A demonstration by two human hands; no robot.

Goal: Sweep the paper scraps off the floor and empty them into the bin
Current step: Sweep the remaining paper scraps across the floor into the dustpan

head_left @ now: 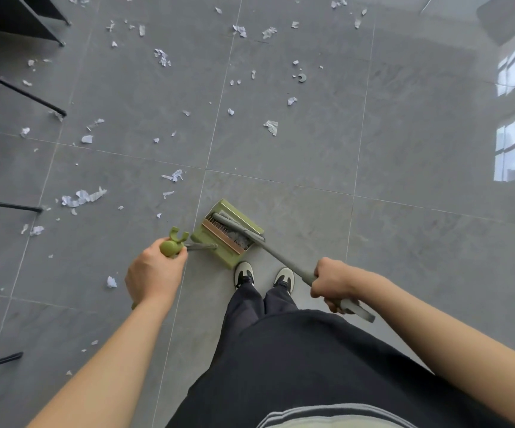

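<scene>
From the head view, the left hand [154, 273] grips the dustpan [228, 233] handle and the right hand [332, 284] grips the broom [284, 261], its brush still parked inside the pan. Scraps [83, 197] lie scattered ahead and left. Sweeping could push them under the black chair legs [18, 91]; no bin shows.

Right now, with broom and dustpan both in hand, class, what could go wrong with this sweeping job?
1. The grey broom head sits inside the green plastic dustpan; lifting it carelessly could tip the pan.
2. White paper scraps lie by the black metal furniture legs and may be missed.
3. The scrap near the left hand lies behind the pan.
</scene>
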